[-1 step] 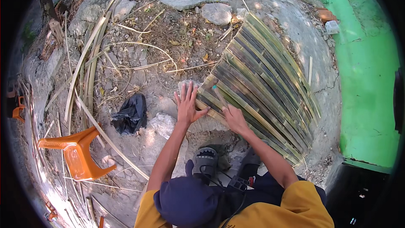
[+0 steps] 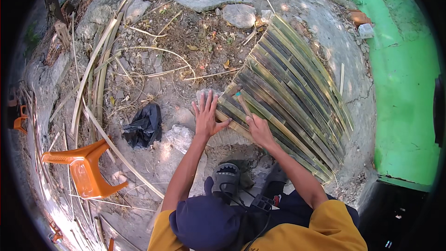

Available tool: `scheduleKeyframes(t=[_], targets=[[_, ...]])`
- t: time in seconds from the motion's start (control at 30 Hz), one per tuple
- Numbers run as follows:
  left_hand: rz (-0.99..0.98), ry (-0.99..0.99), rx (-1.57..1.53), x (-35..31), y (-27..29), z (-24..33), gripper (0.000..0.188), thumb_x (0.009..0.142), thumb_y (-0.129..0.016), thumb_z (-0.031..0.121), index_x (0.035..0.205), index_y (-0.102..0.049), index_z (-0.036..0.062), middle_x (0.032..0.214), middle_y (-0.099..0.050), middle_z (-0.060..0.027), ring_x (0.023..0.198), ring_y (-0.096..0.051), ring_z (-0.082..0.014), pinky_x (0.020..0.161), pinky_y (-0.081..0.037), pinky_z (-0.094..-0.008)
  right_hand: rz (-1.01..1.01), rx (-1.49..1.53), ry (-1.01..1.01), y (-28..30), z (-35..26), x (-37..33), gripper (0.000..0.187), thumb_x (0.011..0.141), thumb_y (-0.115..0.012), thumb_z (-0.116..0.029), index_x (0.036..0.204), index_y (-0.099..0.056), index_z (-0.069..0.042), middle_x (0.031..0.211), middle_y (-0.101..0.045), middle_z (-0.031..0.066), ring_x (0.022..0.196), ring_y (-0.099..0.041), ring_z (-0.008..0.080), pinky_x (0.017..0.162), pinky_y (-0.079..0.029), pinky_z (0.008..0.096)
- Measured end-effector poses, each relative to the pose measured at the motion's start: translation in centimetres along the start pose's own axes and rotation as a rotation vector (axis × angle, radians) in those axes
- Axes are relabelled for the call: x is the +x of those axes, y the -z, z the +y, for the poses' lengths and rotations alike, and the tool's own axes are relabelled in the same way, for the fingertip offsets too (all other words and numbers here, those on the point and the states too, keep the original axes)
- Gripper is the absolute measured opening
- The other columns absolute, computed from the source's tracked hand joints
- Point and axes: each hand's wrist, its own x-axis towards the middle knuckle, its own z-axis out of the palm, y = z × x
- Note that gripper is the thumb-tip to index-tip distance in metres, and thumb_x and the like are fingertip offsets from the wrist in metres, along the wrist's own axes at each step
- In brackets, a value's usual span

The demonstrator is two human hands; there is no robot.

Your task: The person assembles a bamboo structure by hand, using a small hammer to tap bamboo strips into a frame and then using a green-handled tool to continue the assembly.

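Observation:
A panel of green and brown bamboo slats [image 2: 290,97], laid side by side, lies on the ground in front of me and to the right. My left hand [image 2: 206,118] rests with fingers spread at the panel's near left corner, its thumb by the nearest slat. In my right hand [image 2: 260,131] is a hammer [image 2: 243,102] with a wooden handle and a teal band below the head. The hammer's head is over the slats' left ends, just right of my left hand. Whether it touches them I cannot tell.
An orange plastic stool [image 2: 88,169] lies tipped over at the left. Long loose bamboo strips [image 2: 95,74] are strewn near it. A black plastic bag [image 2: 143,125] and pale stones [image 2: 180,137] sit left of my hands. A green wall [image 2: 406,107] stands at the right.
The hammer and my right hand have shifted slightly to the right. My left hand and the bamboo panel look unmoved.

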Motion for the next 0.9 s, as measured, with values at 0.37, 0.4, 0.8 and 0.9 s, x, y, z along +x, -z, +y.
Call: scheduleKeyframes(t=[0.37,0.4,0.8,0.9], targets=[[-0.005,0.006,0.004,0.2,0.1,-0.1,0.119,0.074,-0.075,0.073,0.165,-0.031,0.0109,0.176,-0.020,-0.0113,0.163,-0.011,-0.0378,0.126,-0.005,-0.0712,0.019,0.123,-0.054,0.5,-4.0,-0.9,0.034,0.107,-0.054,-0.030,0.101,-0.059,0.003,0.077,-0.062,0.0303,0.080,-0.065,0.0520,0.068,-0.047,0.0558],[-0.008,0.006,0.000,0.0,0.1,0.0,0.119,0.074,-0.075,0.073,0.165,-0.031,0.0106,0.176,-0.020,-0.0113,0.163,-0.011,-0.0378,0.126,-0.005,-0.0713,0.016,0.124,-0.059,0.3,-4.1,-1.0,0.034,0.107,-0.054,-0.030,0.101,-0.059,0.003,0.077,-0.062,0.0303,0.080,-0.065,0.0520,0.068,-0.047,0.0558],[0.025,-0.012,-0.001,0.3,0.3,0.3,0.118,0.074,-0.076,0.072,0.165,-0.032,0.0104,0.176,-0.021,-0.0119,0.163,-0.012,-0.0382,0.125,-0.007,-0.0723,0.066,0.056,0.055,-0.8,-3.1,-1.6,0.029,0.106,-0.056,-0.024,0.101,-0.061,0.004,0.072,-0.060,0.0290,0.070,-0.062,0.0507,0.063,-0.045,0.0533],[0.011,-0.004,0.001,0.2,0.2,0.3,0.118,0.074,-0.076,0.072,0.165,-0.032,0.0109,0.176,-0.021,-0.0117,0.163,-0.012,-0.0380,0.125,-0.007,-0.0723,0.097,0.111,0.081,-0.7,-2.4,-2.1,0.026,0.106,-0.056,-0.022,0.107,-0.063,0.003,0.070,-0.059,0.0256,0.066,-0.063,0.0459,0.061,-0.045,0.0501]])
